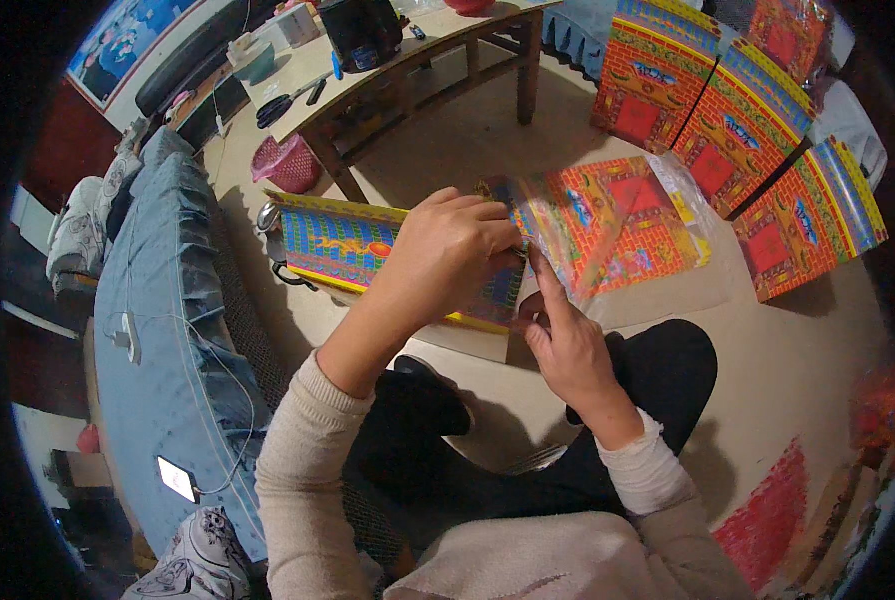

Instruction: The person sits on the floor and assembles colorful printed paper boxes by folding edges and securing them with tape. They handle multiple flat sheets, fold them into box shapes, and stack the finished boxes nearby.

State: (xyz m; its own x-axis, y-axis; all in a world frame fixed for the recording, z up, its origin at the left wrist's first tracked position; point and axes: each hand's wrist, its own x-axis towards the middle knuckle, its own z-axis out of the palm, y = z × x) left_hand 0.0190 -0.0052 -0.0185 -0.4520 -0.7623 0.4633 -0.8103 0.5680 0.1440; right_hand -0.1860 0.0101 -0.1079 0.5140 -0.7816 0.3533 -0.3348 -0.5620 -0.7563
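Blue, green and yellow printing covers the long patterned box (329, 247) that lies crosswise in front of the seated person in the head view. The left hand (454, 248) reaches over its right end, fingers bent and bunched near the edge; whether they are clamped on the box I cannot tell. The right hand (573, 350) comes in from the other side, just beside that end, with its forefinger raised toward the left fingertips and its thumb bent below; what, if anything, sits between them cannot be made out. Beyond the hands, an orange brick-patterned packet (622, 225) lies on the floor in clear plastic (679, 190). Farther right, three brick-patterned boxes (729, 140) stand in a row. Scissors (277, 108) lie on the wooden table (302, 65), with a pink basket (289, 165) beside its leg. At left, a lit phone (177, 479) rests on a blue cover (147, 400).
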